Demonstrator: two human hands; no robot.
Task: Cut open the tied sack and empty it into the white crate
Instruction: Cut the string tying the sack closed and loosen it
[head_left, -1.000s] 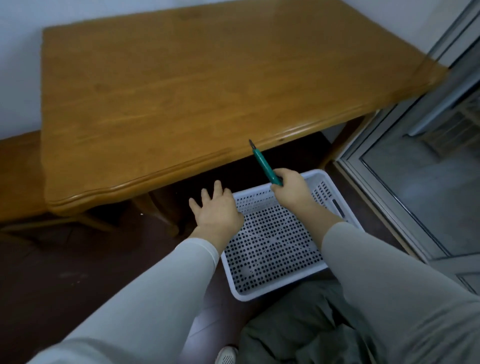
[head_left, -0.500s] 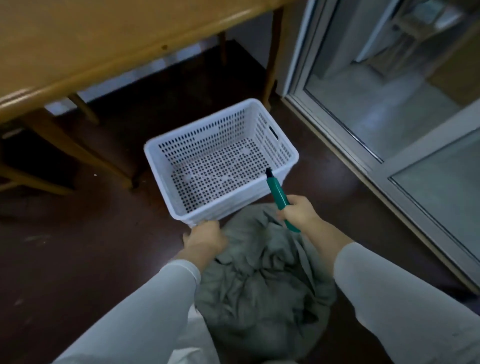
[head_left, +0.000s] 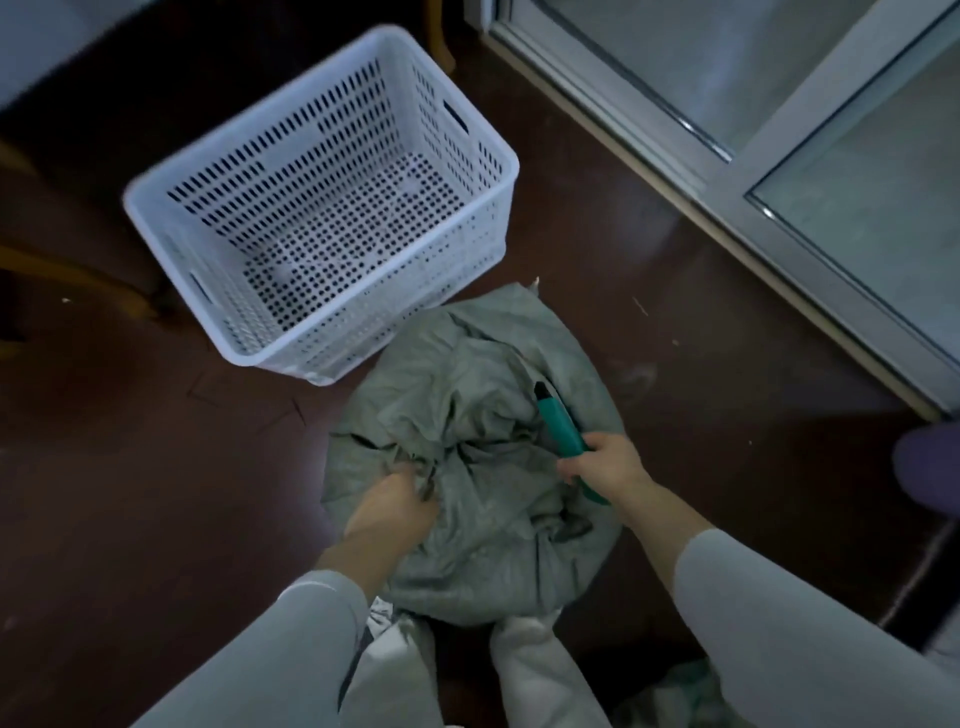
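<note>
Head view, looking steeply down at a dark brown floor (head_left: 130, 493). We note a grey-green woven sack (head_left: 467, 551), bulging and heavily crumpled, sitting on the floor at centre frame, just in front of the person's pale-trousered knees (head_left: 535, 670). The left hand (head_left: 389, 506) is at the sack's left side, fingers curled into a bunched fold of the fabric and gripping it. The right hand (head_left: 602, 465) is wrapped around the rear of a teal plastic utility knife (head_left: 558, 423). The knife's dark tip points away from the person and lies over the sack's upper right folds; we cannot tell whether a blade is out or whether the tip touches the cloth. Both forearms wear light grey sleeves (head_left: 779, 613). Beyond the sack and to its left stands a white perforated plastic crate (head_left: 291, 130), upright, mouth open upward, with its holed bottom in sight. The near corner of the crate sits just beside the sack's far edge; contact is unclear. At the left edge is a curved wooden furniture leg (head_left: 78, 275). Along the right runs a sliding glass door in a pale metal frame (head_left: 753, 197). A rounded purplish shape (head_left: 924, 467) shows at the far right, too blurred to identify. Small pale scraps (head_left: 640, 305) lie on the floor near the door.
</note>
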